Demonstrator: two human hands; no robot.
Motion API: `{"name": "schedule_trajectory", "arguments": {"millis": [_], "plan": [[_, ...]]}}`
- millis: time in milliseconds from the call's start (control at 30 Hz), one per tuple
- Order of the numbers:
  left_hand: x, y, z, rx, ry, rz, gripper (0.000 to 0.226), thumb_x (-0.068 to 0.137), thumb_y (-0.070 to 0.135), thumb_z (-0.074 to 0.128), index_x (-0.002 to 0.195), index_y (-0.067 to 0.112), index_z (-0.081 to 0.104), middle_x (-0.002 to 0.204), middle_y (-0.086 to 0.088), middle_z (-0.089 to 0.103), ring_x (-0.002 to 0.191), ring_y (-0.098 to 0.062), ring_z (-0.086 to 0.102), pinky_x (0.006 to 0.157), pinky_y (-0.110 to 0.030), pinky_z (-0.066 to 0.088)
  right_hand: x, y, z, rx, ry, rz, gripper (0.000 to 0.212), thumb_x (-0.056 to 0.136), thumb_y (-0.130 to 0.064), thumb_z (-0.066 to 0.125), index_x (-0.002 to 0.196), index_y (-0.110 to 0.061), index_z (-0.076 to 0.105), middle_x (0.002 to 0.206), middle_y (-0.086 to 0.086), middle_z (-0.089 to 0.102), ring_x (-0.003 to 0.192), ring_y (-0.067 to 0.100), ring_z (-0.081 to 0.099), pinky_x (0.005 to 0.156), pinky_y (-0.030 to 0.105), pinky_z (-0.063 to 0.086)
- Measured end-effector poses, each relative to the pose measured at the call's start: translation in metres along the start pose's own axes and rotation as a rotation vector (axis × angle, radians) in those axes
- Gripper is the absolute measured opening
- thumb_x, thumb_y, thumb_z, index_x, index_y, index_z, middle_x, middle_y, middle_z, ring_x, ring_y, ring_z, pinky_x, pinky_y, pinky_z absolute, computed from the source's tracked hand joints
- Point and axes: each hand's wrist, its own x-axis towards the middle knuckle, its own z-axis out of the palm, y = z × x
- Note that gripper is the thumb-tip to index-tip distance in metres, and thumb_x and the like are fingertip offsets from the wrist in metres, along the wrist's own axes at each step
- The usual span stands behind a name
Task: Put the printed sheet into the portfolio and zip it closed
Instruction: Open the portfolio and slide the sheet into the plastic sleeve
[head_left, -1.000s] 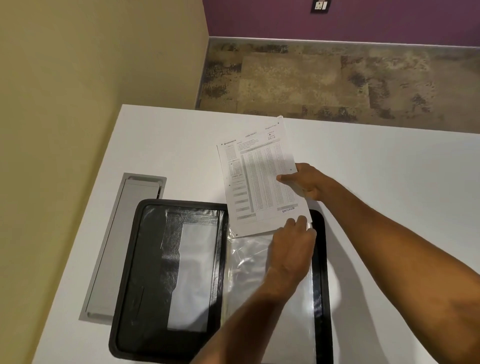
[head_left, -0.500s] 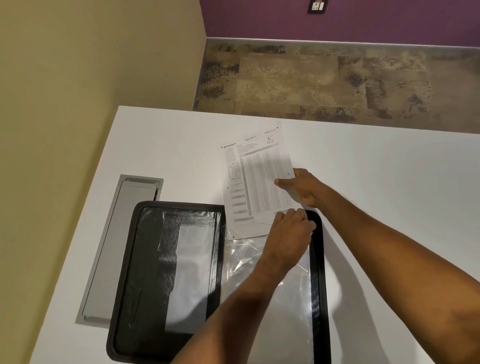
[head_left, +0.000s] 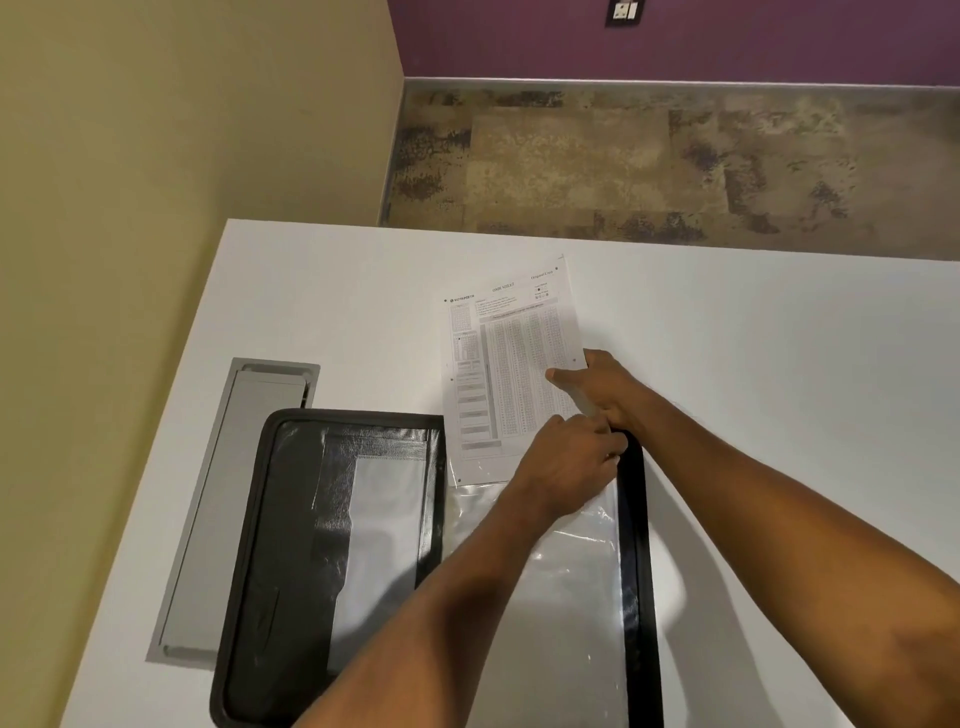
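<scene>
Head view, looking down at a white counter (head_left: 753, 338). Black portfolio (head_left: 291, 519) lying open flat at the near left, zip undone all round. Left half: dark pockets with a pale insert. Right half: clear plastic sleeve (head_left: 561, 582), glossy, wrinkled, apparently empty below the sheet's lower edge.

Printed sheet (head_left: 509, 364) lying with its long axis running away from the body, slightly tilted, most of it on the counter beyond the portfolio's far edge, lower end over the sleeve's mouth; whether actually inside it, cannot tell.

Right hand (head_left: 597, 384) pinching the sheet's right edge, thumb on top. Left hand (head_left: 566, 462) curled at the sleeve's top right corner, seemingly gripping the plastic lip to hold it open; exact grasp hidden by the knuckles.

Sheet lies beyond both hands, so the coming move is probably a pull toward the body along the long axis, down into the sleeve. Right hand nearer the sheet's middle.

Grey recessed hatch (head_left: 234, 509) just left of the portfolio.
</scene>
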Motion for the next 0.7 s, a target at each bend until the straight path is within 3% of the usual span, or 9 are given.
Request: {"name": "schedule_trajectory", "arguments": {"millis": [67,133,200,300,367,433,533,633,700], "plan": [[0.005,-0.001,-0.002,-0.036,-0.022,-0.052,0.024,0.102,0.020,0.052,0.103,0.016,0.076,0.108,-0.002,0.072,0.090,-0.022,0.062,0.076,-0.034,0.031,-0.004,0.001,-0.001,-0.017,0.005,0.020,0.014,0.090,-0.031,0.078,0.100,-0.034,0.069,0.099,-0.016,0.073,0.095,0.010,0.071,0.073,0.023,0.056],[0.007,0.000,-0.001,-0.031,-0.057,-0.089,0.024,0.101,0.019,0.051,0.100,0.016,0.075,0.107,-0.002,0.072,0.091,-0.022,0.062,0.076,-0.033,0.029,-0.006,0.002,-0.003,0.004,-0.016,0.039,0.013,0.088,-0.029,0.080,0.095,-0.034,0.071,0.106,-0.010,0.076,0.094,0.011,0.073,0.075,0.025,0.059],[0.009,0.003,0.001,-0.048,-0.070,-0.167,0.022,0.101,0.019,0.051,0.097,0.015,0.072,0.101,-0.002,0.071,0.089,-0.023,0.062,0.076,-0.035,0.029,-0.007,0.004,-0.009,0.050,-0.060,0.078,0.018,0.086,-0.026,0.082,0.101,-0.030,0.074,0.113,-0.003,0.078,0.101,0.018,0.075,0.087,0.035,0.062],[0.013,0.004,0.004,-0.104,-0.062,-0.317,0.023,0.101,0.018,0.051,0.097,0.012,0.073,0.096,-0.005,0.074,0.088,-0.026,0.065,0.083,-0.040,0.044,-0.009,0.000,-0.016,0.089,-0.105,0.099,0.033,0.088,-0.032,0.080,0.117,-0.019,0.073,0.115,0.001,0.078,0.106,0.024,0.074,0.095,0.043,0.059],[0.017,0.005,0.005,-0.133,-0.062,-0.374,0.024,0.100,0.017,0.052,0.098,0.011,0.076,0.098,-0.005,0.077,0.091,-0.026,0.068,0.089,-0.041,0.048,-0.009,-0.005,-0.020,0.061,-0.044,0.082,0.022,0.093,-0.034,0.073,0.101,-0.014,0.072,0.103,0.002,0.078,0.098,0.022,0.073,0.091,0.040,0.058],[0.021,0.006,0.005,-0.162,-0.083,-0.408,0.022,0.099,0.016,0.057,0.101,0.011,0.078,0.103,-0.004,0.078,0.095,-0.024,0.070,0.093,-0.041,0.050,-0.008,-0.010,-0.024,-0.001,0.023,0.058,0.024,0.097,-0.027,0.067,0.079,-0.013,0.065,0.082,-0.001,0.073,0.083,0.020,0.066,0.081,0.038,0.053],[0.028,0.007,0.005,-0.227,-0.099,-0.459,0.018,0.095,0.012,0.064,0.102,0.011,0.081,0.104,-0.005,0.079,0.097,-0.024,0.072,0.094,-0.040,0.054,-0.009,-0.012,-0.030,-0.098,0.041,0.022,0.015,0.099,-0.018,0.065,0.089,-0.009,0.072,0.095,0.001,0.075,0.090,0.019,0.066,0.085,0.035,0.056],[0.033,0.008,0.007,-0.277,-0.062,-0.518,0.017,0.091,0.006,0.066,0.096,0.011,0.081,0.098,-0.004,0.080,0.093,-0.023,0.073,0.093,-0.042,0.056,-0.012,-0.014,-0.033,-0.143,0.030,-0.025,0.025,0.098,-0.014,0.068,0.075,-0.025,0.068,0.075,-0.013,0.070,0.075,0.009,0.062,0.069,0.019,0.053],[0.034,0.008,0.008,-0.313,-0.026,-0.551,0.016,0.089,0.006,0.067,0.093,0.012,0.081,0.094,-0.003,0.080,0.091,-0.023,0.073,0.093,-0.044,0.056,-0.013,-0.011,-0.036,-0.169,0.018,-0.025,0.025,0.097,-0.012,0.068,0.075,-0.023,0.068,0.066,-0.014,0.065,0.070,0.009,0.057,0.072,0.022,0.053]]}}
